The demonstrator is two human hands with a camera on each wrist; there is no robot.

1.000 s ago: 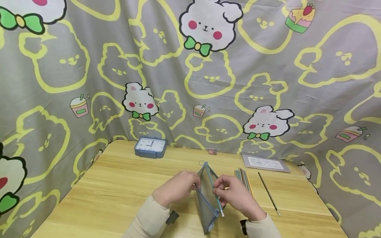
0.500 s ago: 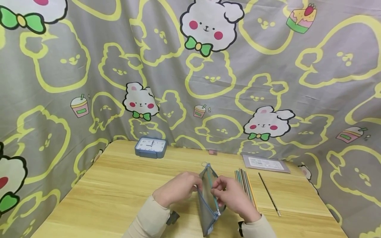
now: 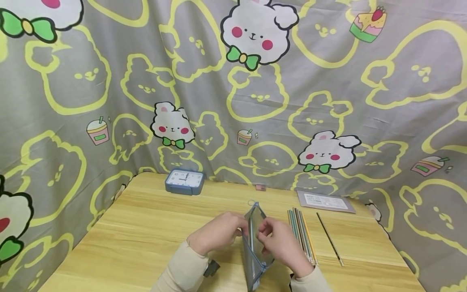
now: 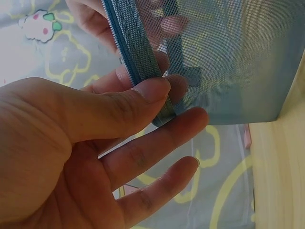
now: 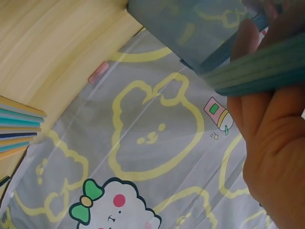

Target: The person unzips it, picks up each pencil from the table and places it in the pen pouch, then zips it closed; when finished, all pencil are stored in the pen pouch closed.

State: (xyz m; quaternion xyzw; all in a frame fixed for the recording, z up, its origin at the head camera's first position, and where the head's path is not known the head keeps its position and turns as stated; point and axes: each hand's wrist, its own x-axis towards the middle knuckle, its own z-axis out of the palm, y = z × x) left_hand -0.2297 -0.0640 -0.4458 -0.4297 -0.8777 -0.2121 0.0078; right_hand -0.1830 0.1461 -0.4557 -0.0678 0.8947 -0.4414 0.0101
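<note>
A blue-grey mesh zip pouch (image 3: 249, 263) stands upright with its mouth open between both hands. My left hand (image 3: 224, 231) pinches one zipper edge; the left wrist view shows thumb and index finger on the zipper tape (image 4: 136, 47), the other fingers spread. At the opposite edge, my right hand (image 3: 284, 245) holds the pouch, with the zipper band (image 5: 262, 71) between its fingers in the right wrist view. A pale, slim pencil-like line (image 3: 251, 235) shows inside the pouch. Beside the right hand lies a bundle of pencils (image 3: 303, 237).
One dark pencil (image 3: 330, 239) lies apart on the right of the wooden table (image 3: 146, 227). A blue alarm clock (image 3: 185, 181) stands at the back left. Toward the back are a small pink block (image 3: 260, 187) and a grey packet with a white label (image 3: 326, 201). A patterned curtain (image 3: 204, 89) surrounds the table.
The turquoise pencil, earlier held in the right hand at the pouch's mouth, has gone down inside the pouch. The right hand has shifted slightly left and now holds the pouch edge.
</note>
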